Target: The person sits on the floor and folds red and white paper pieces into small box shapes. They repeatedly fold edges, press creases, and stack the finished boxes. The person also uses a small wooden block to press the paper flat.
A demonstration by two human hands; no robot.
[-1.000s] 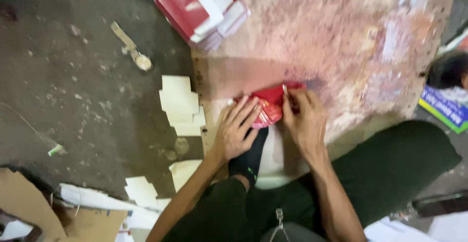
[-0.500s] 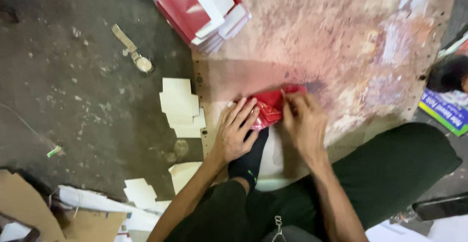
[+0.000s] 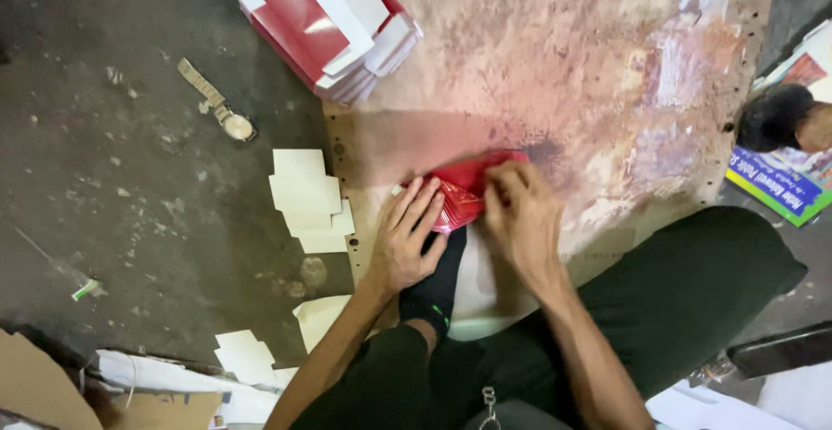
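Observation:
A red folded card piece [image 3: 464, 189] lies on a stained brown board [image 3: 589, 74] on the floor. My left hand [image 3: 407, 237] presses flat on its left end, fingers spread. My right hand [image 3: 520, 213] covers its right part, fingers curled down on the card. My foot in a black sock [image 3: 440, 283] rests just below the card. Much of the red piece is hidden under both hands.
A stack of red and white folded boxes [image 3: 334, 27] sits at the board's top left. Cream card blanks [image 3: 308, 198] lie left of the board, more scraps [image 3: 247, 356] nearer me. A wristwatch [image 3: 217, 100] lies on the dark floor. Another person's head [image 3: 780, 118] shows at right.
My right hand has slid down over the red piece, covering more of it and pressing it flatter. The left hand has stayed put.

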